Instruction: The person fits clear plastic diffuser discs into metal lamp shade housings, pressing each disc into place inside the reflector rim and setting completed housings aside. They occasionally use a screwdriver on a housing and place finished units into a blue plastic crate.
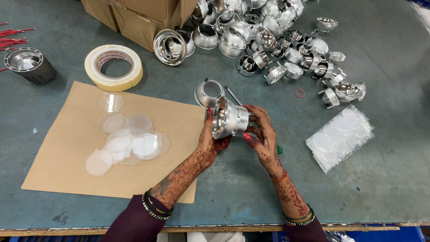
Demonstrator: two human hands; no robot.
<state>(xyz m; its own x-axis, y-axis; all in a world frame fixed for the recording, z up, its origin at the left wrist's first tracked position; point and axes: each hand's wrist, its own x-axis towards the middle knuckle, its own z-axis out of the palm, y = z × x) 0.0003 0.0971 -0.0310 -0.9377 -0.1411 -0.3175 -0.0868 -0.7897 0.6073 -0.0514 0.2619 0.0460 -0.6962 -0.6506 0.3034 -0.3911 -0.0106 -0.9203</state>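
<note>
At upper left I see a black lamp housing [29, 65] and tape roll [113, 67]; clear plastic discs [125, 141] lie on brown paper [67, 166]. At centre, my left hand [210, 139] and right hand [261, 134] together clasp a silver reflector [229, 118]; a bag of discs [340, 136] sits at right.

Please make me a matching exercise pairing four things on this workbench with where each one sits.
Things:
1. clear plastic discs
2. tape roll
3. shiny reflector cup
4. bag of discs

Places:
A. held between the left hand and the right hand
B. heaped on the brown paper sheet
C. flat on the table, right of the hands
D. on the table just beyond the paper's far edge

Pairs: 1-B, 2-D, 3-A, 4-C
</note>
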